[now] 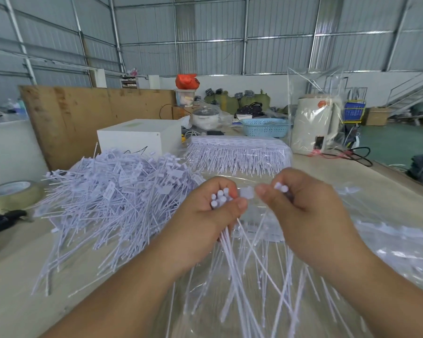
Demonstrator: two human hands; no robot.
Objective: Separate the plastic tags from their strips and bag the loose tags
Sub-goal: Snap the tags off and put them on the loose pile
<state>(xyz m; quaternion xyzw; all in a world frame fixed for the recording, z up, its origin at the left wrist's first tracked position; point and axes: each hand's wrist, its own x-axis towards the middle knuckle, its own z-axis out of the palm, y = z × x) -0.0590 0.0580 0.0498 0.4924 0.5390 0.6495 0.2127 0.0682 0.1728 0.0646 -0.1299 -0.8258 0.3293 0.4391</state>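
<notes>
Tags [224, 196] bunched in left hand [213, 211], right hand [300, 198] pinching one

Bare forearms, sleeveless, no jewellery

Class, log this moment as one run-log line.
left hand: grips tag bundle | right hand: pinches tags | loose pile: left on table

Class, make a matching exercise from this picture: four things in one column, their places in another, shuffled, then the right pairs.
Things:
1. roll of tape
2. blue basket
3. orange bag
4. loose tag pile

Places:
A. on top of a clear tub, far back
B. far left table edge
C. left of the left hand
D. behind the tag strips

Pairs: 1-B, 2-D, 3-A, 4-C
</notes>
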